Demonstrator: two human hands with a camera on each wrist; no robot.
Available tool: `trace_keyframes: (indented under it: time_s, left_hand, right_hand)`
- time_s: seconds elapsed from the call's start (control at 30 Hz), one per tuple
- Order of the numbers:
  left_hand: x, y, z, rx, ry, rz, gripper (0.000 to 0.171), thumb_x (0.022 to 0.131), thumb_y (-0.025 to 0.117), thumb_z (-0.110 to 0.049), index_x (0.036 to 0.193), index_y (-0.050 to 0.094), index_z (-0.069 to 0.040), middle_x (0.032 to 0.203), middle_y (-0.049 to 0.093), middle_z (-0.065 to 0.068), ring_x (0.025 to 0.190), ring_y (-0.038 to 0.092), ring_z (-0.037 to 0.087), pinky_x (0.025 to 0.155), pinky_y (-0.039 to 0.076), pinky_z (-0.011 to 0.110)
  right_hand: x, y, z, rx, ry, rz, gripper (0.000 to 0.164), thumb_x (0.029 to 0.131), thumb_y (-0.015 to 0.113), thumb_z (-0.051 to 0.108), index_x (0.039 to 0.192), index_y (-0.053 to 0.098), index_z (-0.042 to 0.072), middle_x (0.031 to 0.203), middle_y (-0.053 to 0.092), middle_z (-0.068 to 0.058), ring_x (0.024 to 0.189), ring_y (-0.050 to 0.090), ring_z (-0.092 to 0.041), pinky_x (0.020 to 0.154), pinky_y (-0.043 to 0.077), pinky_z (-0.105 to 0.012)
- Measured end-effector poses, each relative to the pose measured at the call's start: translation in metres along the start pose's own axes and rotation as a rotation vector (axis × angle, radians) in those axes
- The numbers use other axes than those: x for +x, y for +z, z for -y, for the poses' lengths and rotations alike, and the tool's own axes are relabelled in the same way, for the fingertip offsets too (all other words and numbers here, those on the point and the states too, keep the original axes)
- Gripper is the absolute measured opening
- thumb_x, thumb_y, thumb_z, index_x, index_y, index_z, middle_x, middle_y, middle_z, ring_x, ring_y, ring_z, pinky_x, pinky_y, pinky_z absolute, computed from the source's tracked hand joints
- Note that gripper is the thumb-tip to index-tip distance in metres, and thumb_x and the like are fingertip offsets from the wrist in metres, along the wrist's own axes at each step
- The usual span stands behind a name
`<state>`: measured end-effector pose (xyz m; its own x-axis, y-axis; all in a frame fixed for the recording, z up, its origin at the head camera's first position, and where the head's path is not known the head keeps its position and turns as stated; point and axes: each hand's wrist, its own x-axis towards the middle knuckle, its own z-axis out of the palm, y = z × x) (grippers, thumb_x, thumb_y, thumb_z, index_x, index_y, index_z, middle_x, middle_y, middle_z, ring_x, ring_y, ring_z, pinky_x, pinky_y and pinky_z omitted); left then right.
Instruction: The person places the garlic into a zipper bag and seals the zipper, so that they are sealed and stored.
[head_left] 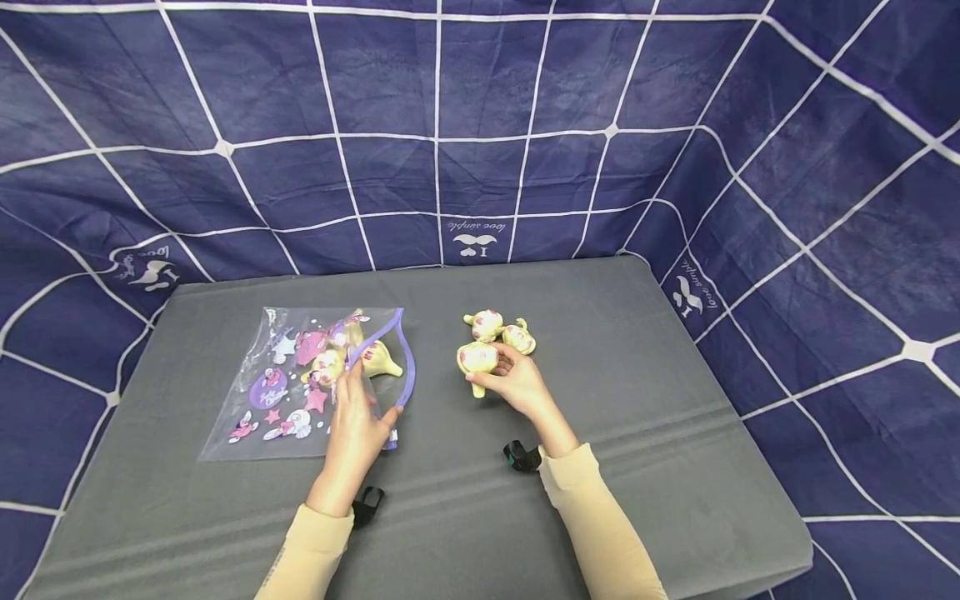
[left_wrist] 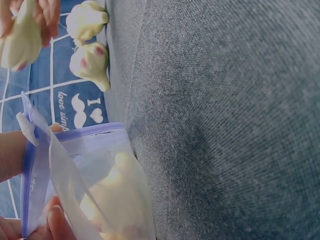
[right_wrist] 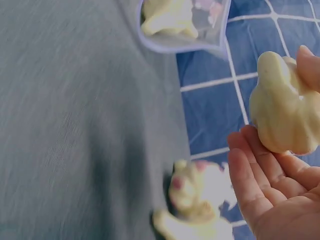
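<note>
My right hand holds a pale yellow, garlic-bulb-shaped piece above the table, thumb on one side and fingers on the other. Two similar garlic bulbs with pinkish patches, one left of the other, lie just behind it. To the left, a clear zip bag with a purple zip edge and printed cartoons lies with its mouth facing right. My left hand pinches the bag's rim, keeping the mouth parted. Inside are more garlic bulbs, partly hidden by the print and hand.
The grey cloth-covered table reaches back to a blue curtain with a white grid. That curtain also rises along both sides. Black wrist straps sit at both wrists. The table's front-right corner shows at lower right.
</note>
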<state>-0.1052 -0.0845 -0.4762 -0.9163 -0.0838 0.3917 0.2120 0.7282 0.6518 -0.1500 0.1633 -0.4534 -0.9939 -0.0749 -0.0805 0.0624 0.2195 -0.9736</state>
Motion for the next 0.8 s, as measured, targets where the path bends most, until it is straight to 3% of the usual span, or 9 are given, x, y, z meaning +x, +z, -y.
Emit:
trace_keyframes:
  time_s: [0.17,0.47,0.8]
  left_hand:
    - [-0.001,0.001,-0.001,-0.010,-0.008,-0.001,0.093,0.066,0.085,0.003,0.142,0.032,0.010,0.124,0.044,0.028,0.080,0.055,0.028,0.079,0.048,0.049]
    - [-0.001,0.001,-0.003,-0.014,-0.014,0.002,0.094,0.066,0.085,0.002,0.142,0.032,0.010,0.124,0.044,0.028,0.080,0.055,0.028,0.076,0.049,0.048]
    - [0.000,0.003,-0.004,-0.020,-0.039,0.008,0.096,0.068,0.086,-0.002,0.145,0.030,0.008,0.131,0.042,0.029,0.081,0.058,0.029,0.074,0.050,0.049]
  right_hand:
    - [0.005,0.016,0.010,0.062,-0.016,0.030,0.063,0.078,0.078,0.002,0.135,0.052,-0.004,0.114,0.066,-0.016,0.091,0.063,-0.006,0.079,0.052,-0.017]
    - [0.013,0.042,0.017,0.018,-0.013,0.081,0.066,0.078,0.081,0.008,0.136,0.052,-0.002,0.113,0.066,-0.014,0.094,0.066,-0.012,0.080,0.054,-0.021]
    - [0.017,0.054,0.020,0.027,-0.051,0.104,0.065,0.078,0.080,0.007,0.135,0.051,-0.003,0.119,0.064,-0.018,0.103,0.067,-0.024,0.081,0.055,-0.023]
